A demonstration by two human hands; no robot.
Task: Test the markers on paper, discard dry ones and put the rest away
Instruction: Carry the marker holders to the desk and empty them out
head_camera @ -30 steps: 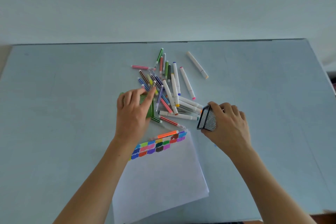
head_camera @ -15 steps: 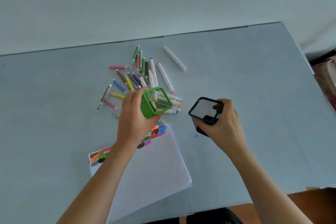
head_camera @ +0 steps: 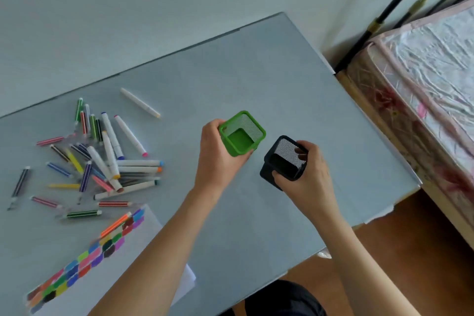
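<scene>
My left hand (head_camera: 218, 159) grips a green mesh pen cup (head_camera: 242, 133), held upright with nothing inside it, over the right half of the grey table (head_camera: 256, 79). Just right of it my right hand (head_camera: 311, 177) holds a black mesh pen cup (head_camera: 283, 159), tilted toward me, and I see no markers in it. A loose pile of several markers (head_camera: 102, 159) lies on the table's left part. White paper (head_camera: 107, 272) with a band of colour swatches lies at the near left, and an orange marker (head_camera: 115, 224) rests on it.
A single white marker (head_camera: 139, 102) lies apart behind the pile. The table's right edge (head_camera: 379, 136) is close to the cups. Beyond it stands a bed with a pink cover (head_camera: 433, 64) and a metal frame. Wooden floor shows below.
Both hands lifted the two cups away from the marker pile and carried them to the right side of the table. The view swung right, so the pile and paper now lie at the left.
</scene>
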